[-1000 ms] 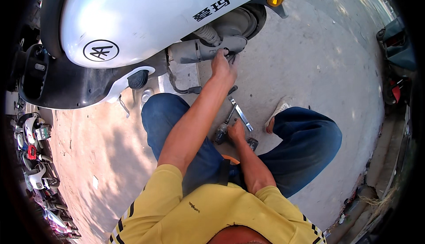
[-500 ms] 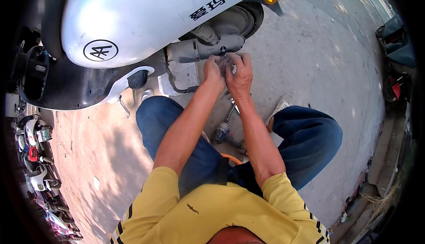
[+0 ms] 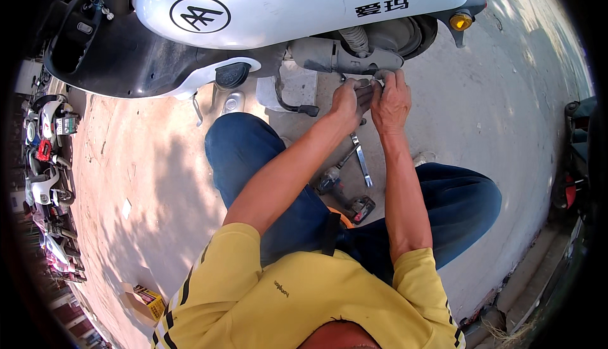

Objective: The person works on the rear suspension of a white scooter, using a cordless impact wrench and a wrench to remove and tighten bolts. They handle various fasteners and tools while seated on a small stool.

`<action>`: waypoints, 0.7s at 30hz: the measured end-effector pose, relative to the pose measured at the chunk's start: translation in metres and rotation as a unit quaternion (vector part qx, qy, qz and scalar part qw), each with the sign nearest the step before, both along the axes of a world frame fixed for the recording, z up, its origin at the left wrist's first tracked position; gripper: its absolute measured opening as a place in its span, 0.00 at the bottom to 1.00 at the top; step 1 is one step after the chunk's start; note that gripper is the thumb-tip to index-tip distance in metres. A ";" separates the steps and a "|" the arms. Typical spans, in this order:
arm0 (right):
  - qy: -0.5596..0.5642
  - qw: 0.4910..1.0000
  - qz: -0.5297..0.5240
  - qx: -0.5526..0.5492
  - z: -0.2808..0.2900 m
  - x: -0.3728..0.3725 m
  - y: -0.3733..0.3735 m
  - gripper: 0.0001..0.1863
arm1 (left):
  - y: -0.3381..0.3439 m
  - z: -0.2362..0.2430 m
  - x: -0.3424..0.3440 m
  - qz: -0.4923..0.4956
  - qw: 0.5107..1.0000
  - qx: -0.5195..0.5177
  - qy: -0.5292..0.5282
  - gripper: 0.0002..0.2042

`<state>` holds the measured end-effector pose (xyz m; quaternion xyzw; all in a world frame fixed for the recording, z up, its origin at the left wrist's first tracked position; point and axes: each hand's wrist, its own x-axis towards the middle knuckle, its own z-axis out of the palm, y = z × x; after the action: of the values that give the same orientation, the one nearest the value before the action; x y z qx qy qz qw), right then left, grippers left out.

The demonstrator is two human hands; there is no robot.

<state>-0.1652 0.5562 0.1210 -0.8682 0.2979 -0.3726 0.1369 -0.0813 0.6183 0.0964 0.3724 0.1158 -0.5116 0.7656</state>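
A white scooter (image 3: 297, 7) fills the top, with its grey cylindrical housing (image 3: 316, 56), coiled shock spring (image 3: 354, 40) and rear wheel (image 3: 415, 35) low on its side. Just below the housing, my left hand (image 3: 349, 103) and my right hand (image 3: 390, 103) meet with bent, pinched fingers around a small part that I cannot make out. Below them on the ground lie a long silver wrench (image 3: 362, 159) and a cordless power tool (image 3: 335, 184) with a black battery (image 3: 362, 208), between my legs.
A black pedal on a curved arm (image 3: 307, 109) hangs near a pale slab (image 3: 297, 80). Parked scooters (image 3: 47, 184) line the left edge, with an open cardboard box (image 3: 142, 304) at lower left. Dark vehicle parts (image 3: 576, 152) and a kerb (image 3: 532, 266) edge the right side.
My right hand has risen from the tools to join my left hand under the housing. The view has shifted, bringing the scooter higher and further right and the cardboard box into sight.
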 end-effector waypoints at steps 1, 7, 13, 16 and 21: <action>0.008 1.000 -0.006 0.018 0.003 -0.004 0.009 0.12 | 0.004 -0.006 0.001 0.001 1.000 0.000 0.011 0.13; 0.219 0.941 0.222 0.132 -0.039 -0.021 0.041 0.15 | 0.056 -0.068 0.002 -0.078 0.982 0.150 -0.080 0.10; 0.181 0.927 0.237 0.226 0.010 -0.016 0.018 0.12 | 0.149 -0.163 0.035 -0.228 0.893 0.348 -0.172 0.07; 0.144 0.940 0.215 0.222 0.063 -0.016 -0.010 0.12 | 0.181 -0.210 0.064 -0.202 0.859 0.402 -0.242 0.07; 0.231 0.946 0.175 0.146 0.145 -0.031 -0.043 0.14 | 0.190 -0.244 0.106 -0.028 0.824 0.446 -0.350 0.10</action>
<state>-0.1965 0.5130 0.2661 -0.9394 0.2156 -0.0842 0.2529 0.0249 0.8081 -0.1475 0.8300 0.0452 -0.2614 0.4906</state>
